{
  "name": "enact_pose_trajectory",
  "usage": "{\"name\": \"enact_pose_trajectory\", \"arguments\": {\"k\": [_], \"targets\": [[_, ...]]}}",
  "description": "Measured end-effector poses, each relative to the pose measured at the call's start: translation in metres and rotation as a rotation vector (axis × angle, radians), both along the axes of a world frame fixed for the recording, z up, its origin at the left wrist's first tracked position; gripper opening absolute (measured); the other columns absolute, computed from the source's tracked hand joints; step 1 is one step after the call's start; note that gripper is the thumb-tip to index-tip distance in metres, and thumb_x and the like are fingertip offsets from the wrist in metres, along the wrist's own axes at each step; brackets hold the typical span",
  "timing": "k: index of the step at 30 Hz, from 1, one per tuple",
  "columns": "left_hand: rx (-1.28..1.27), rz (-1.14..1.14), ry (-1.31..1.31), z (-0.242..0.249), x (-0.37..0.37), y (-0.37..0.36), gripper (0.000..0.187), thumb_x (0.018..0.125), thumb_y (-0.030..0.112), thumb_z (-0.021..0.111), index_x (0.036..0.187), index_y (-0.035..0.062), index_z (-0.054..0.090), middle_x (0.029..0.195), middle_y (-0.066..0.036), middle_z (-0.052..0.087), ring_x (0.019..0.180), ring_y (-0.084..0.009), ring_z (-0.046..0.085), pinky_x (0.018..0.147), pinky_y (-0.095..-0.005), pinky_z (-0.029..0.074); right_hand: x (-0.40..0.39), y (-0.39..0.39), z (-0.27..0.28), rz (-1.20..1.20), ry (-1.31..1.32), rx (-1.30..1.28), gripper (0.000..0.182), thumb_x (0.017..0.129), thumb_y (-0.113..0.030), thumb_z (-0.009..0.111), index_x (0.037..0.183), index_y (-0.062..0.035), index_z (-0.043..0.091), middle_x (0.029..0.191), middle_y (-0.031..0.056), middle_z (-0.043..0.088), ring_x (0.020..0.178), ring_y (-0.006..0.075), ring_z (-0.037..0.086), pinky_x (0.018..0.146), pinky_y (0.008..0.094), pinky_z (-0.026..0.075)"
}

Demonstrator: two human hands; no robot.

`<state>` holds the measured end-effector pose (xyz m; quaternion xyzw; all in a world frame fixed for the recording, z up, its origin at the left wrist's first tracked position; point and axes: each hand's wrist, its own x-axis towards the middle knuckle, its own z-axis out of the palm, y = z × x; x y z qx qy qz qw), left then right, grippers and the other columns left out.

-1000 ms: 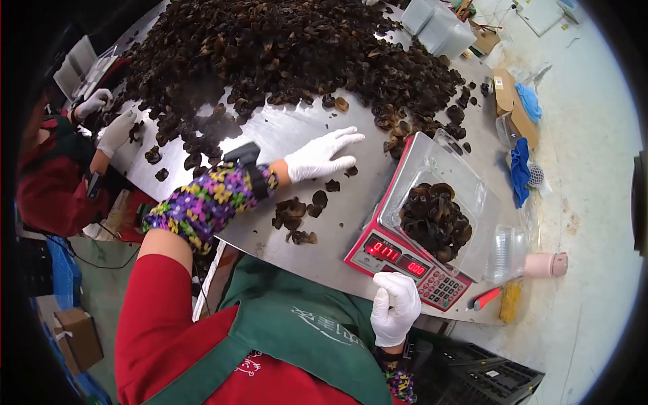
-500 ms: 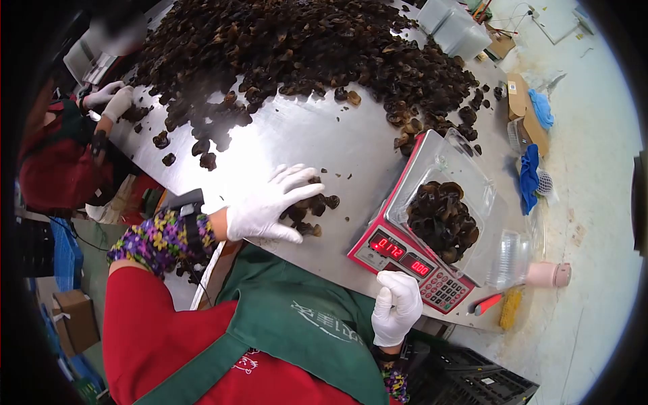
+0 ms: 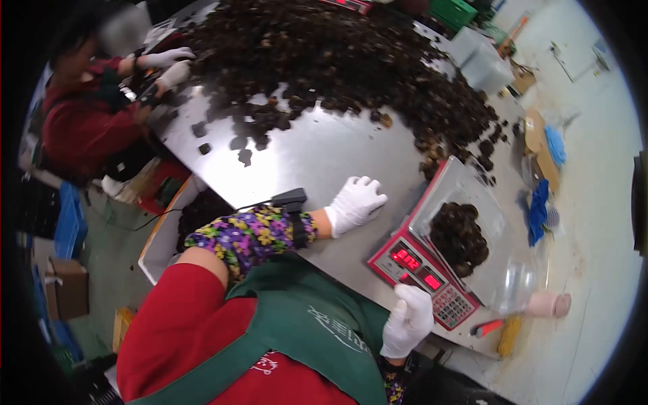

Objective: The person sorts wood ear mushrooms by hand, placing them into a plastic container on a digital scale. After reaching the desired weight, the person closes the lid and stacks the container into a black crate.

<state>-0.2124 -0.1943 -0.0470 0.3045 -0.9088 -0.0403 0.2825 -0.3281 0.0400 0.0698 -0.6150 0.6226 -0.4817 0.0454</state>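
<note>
My left hand, in a white glove, is low over the steel table, left of the scale. Its fingers curl down, and whatever is under or inside them is hidden. Close to the front of the red digital scale is my right hand, gloved and folded closed, with nothing showing in it. On the scale a clear plastic tray holds a heap of dark wood ear mushrooms. The red display digits are blurred. A large pile of wood ears spreads across the table's far side.
A co-worker in red with white gloves works at the left. A white bin with dark contents sits below the table edge. Clear containers stand at the back right. A pink roll, red-handled tool and yellow brush lie at right.
My left hand has moved right towards the scale, its spread fingers now curled. The small wood ear cluster beneath it no longer shows. My right hand stays closed beside the scale. The view has shifted.
</note>
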Motion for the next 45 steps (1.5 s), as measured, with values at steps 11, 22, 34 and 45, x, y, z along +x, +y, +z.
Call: {"name": "enact_pose_trajectory", "arguments": {"k": [11,22,34,45], "targets": [[0.099,0.676,-0.079,0.001,0.236,0.047,0.011,0.082,0.014,0.067,0.080,0.0068,0.059,0.082,-0.016,0.059,0.078,-0.0343,0.061,0.069,-0.0473,0.051,-0.011,0.024,-0.009,-0.030,-0.034,-0.018,0.013,0.093,-0.008,0.062,0.102,-0.0022,0.068,0.096,0.0119,0.070,0.087,0.0284,0.067,0.079,0.0360,0.053],[0.000,0.674,-0.024,-0.001,0.271,0.048,0.041,0.094,0.025,0.064,0.132,0.0084,0.062,0.130,-0.014,0.063,0.126,-0.0357,0.053,0.105,-0.0491,0.042,-0.038,0.035,0.016,-0.205,0.043,-0.042,0.017,0.089,0.001,0.059,0.103,0.0001,0.069,0.096,0.0142,0.069,0.087,0.0281,0.067,0.081,0.0352,0.053],[0.134,0.671,-0.214,-0.012,0.210,0.031,0.066,0.092,0.029,0.065,0.149,0.0024,0.045,0.152,-0.026,0.042,0.137,-0.0400,0.045,0.115,-0.0468,0.034,-0.121,0.063,0.042,-0.571,0.163,-0.040,0.014,0.095,0.000,0.056,0.103,0.0025,0.067,0.099,0.0133,0.071,0.092,0.0237,0.068,0.087,0.0325,0.051],[1.216,0.009,0.719,0.114,0.004,0.027,0.025,0.099,0.020,0.062,0.121,0.0079,0.068,0.095,0.002,0.066,0.079,-0.0045,0.058,0.067,-0.0200,0.046,-0.218,-0.065,0.022,-0.199,-1.033,0.052,0.043,0.105,-0.022,0.053,0.143,-0.0025,0.049,0.134,0.0184,0.058,0.119,0.0274,0.059,0.103,0.0410,0.049]]}}
